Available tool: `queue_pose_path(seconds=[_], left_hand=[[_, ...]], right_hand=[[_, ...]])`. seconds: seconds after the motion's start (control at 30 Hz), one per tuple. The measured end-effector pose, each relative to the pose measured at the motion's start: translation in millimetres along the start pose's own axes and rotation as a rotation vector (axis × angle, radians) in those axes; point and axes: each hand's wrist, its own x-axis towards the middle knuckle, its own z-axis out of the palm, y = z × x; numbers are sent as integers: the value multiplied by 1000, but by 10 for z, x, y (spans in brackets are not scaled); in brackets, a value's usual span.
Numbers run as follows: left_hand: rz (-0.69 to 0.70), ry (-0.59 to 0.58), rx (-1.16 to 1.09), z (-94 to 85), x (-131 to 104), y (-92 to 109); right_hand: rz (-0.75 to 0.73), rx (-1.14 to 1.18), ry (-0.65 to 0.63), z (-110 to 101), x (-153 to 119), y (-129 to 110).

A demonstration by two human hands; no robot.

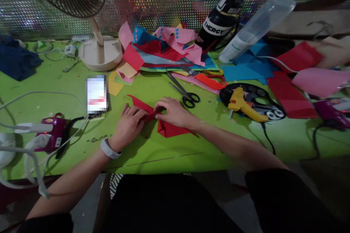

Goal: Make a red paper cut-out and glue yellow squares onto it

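Note:
A folded piece of red paper [175, 129] lies on the green table in front of me, with one pointed flap rising at its far left. Its middle is partly hidden by my hands. My left hand [130, 124], with a pale band on the wrist, bends its fingers over the left part of the paper. On the centre fold my right hand [172, 112] pinches the red paper between thumb and fingers. Just beyond the right hand lie black scissors [186, 93], their blades pointing away to the left.
A yellow glue gun [240, 103] rests on a black holder at right. A phone [96, 94] and purple power strip [51, 134] with cables sit left. Behind are a fan [100, 52], coloured paper scraps [169, 43], a black bottle [216, 25] and a clear bottle [254, 31].

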Motion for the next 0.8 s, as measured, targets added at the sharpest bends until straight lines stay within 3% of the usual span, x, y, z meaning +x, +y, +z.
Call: queue_pose_path(seconds=[0.23, 0.43, 0.8], left_hand=[[84, 13, 157, 21, -14, -8], [104, 13, 220, 32, -17, 0], [134, 25, 258, 48, -16, -23]], right_hand=[[29, 204, 1, -40, 41, 29], [68, 434, -114, -117, 47, 65], [9, 302, -89, -105, 54, 50]])
